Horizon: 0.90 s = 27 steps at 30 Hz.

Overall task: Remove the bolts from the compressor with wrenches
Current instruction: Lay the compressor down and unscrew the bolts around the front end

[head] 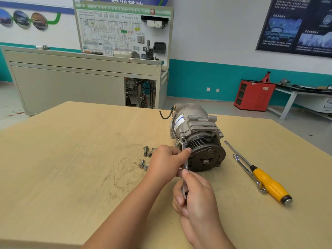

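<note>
A grey metal compressor [194, 126] with a black pulley [206, 157] facing me lies on the wooden table [71, 159]. A steel wrench [186, 165] stands against the compressor's left front corner, its head up at a lug. My left hand [167, 164] pinches the wrench's upper part, thumb against the pulley's edge. Lower down, my right hand [195, 196] is closed around the wrench's handle. Several loose bolts [145, 157] lie on the table just left of my left hand.
To the right of the compressor lie a yellow-handled screwdriver [265, 180] and a second wrench [248, 173], side by side. Beyond the table stand a grey cabinet with a wiring-diagram board [124, 31] and a red cabinet [255, 94].
</note>
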Motion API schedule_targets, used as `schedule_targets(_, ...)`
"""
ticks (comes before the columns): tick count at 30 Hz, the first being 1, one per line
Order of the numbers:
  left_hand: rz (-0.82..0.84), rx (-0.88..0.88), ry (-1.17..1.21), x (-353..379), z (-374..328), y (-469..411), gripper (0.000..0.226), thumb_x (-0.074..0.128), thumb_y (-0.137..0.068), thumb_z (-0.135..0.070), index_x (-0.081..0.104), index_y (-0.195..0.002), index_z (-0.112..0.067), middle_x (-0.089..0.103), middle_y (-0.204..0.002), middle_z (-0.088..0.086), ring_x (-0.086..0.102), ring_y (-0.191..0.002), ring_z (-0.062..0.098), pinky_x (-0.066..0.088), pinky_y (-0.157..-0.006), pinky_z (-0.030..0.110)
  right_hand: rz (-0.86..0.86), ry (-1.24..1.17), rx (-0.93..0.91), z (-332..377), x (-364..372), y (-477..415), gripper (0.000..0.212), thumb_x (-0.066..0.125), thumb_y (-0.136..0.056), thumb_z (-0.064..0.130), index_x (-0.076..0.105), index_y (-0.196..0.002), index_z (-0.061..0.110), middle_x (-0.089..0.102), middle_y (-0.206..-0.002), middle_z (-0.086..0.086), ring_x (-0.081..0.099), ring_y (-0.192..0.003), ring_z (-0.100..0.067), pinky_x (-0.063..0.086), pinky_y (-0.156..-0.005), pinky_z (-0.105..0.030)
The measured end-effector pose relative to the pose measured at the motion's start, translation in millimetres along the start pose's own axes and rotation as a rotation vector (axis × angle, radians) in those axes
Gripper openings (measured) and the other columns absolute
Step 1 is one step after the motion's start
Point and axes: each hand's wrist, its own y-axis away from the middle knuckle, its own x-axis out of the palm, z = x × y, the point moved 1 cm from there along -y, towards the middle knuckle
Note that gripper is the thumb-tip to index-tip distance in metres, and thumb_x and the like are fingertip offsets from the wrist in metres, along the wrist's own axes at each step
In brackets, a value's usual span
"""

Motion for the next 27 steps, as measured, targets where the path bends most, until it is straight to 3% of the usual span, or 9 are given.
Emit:
schedule_targets(4, 0.006, 0.002, -0.012, -3, 0, -2, 0.06, 0.062, -0.088, -0.034, 0.035, -0.038, -0.018, 0.026, -0.032, -0.009, 0.043, -0.028, 0.004, 0.027, -0.038, 0.016, -0.002, 0.002, 0.005, -1, 3, -1, 0.03, 0.036, -0.099, 0.012, 0.051, -0.097, -0.014, 0.03, -0.037, -0.006, 0.017, -0.026, -0.007, 0.016, -0.036, -0.009)
schedule_targets(8, 0.001, 0.018, -0.028, -2, 0, -3, 0.052, 0.061, -0.088, -0.035, 0.04, -0.046, -0.014, 0.027, -0.032, -0.008, 0.049, -0.03, 0.004, 0.027, -0.038, 0.012, 0.013, -0.002, 0.019, -1, 0, -2, 0.032, 0.035, -0.099, 0.013, 0.06, -0.092, -0.006, 0.03, -0.037, -0.007, 0.018, -0.025, -0.008, 0.017, -0.036, -0.009)
schedule_targets(12, -0.006, -0.005, 0.003, -1, 1, -4, 0.057, 0.062, -0.088, -0.033, 0.039, -0.038, -0.018, 0.028, -0.029, -0.008, 0.046, -0.028, 0.004, 0.027, -0.037, 0.01, 0.039, 0.01, 0.051, 3, -4, -5, 0.033, 0.035, -0.099, 0.013, 0.063, -0.093, -0.005, 0.029, -0.036, -0.008, 0.019, -0.023, -0.008, 0.018, -0.036, -0.007)
schedule_targets(17, -0.007, -0.049, 0.071, 2, 2, -4, 0.053, 0.064, -0.086, -0.036, 0.038, -0.043, -0.017, 0.026, -0.038, -0.004, 0.042, -0.028, 0.006, 0.03, -0.041, 0.016, 0.058, 0.066, 0.097, 9, -9, -7, 0.032, 0.035, -0.099, 0.014, 0.061, -0.093, -0.005, 0.03, -0.036, -0.008, 0.019, -0.023, -0.009, 0.017, -0.037, -0.008)
schedule_targets(21, -0.026, -0.064, 0.149, 1, 4, -3, 0.048, 0.061, -0.086, -0.04, 0.044, -0.049, -0.014, 0.033, -0.048, 0.002, 0.04, -0.033, 0.006, 0.035, -0.053, 0.025, 0.076, 0.058, 0.098, 7, -8, -7, 0.032, 0.035, -0.099, 0.015, 0.062, -0.094, -0.002, 0.031, -0.035, -0.007, 0.02, -0.023, -0.008, 0.017, -0.037, -0.009)
schedule_targets(24, -0.172, -0.079, 0.182, -7, 5, -11, 0.027, 0.051, -0.091, -0.034, 0.064, -0.07, -0.021, 0.06, -0.053, -0.008, 0.049, -0.046, 0.0, 0.036, -0.056, 0.024, 0.096, 0.038, 0.09, 6, -7, -6, 0.032, 0.036, -0.098, 0.014, 0.062, -0.092, -0.002, 0.032, -0.034, -0.006, 0.021, -0.023, -0.008, 0.017, -0.037, -0.009)
schedule_targets(27, -0.171, -0.123, 0.306, -14, 3, -26, 0.018, 0.045, -0.096, -0.023, 0.062, -0.093, -0.028, 0.071, -0.076, -0.006, 0.058, -0.063, 0.007, 0.04, -0.059, 0.025, 0.111, 0.042, 0.1, 6, -6, -6, 0.032, 0.035, -0.099, 0.015, 0.061, -0.089, -0.001, 0.032, -0.034, -0.006, 0.021, -0.023, -0.008, 0.017, -0.035, -0.009)
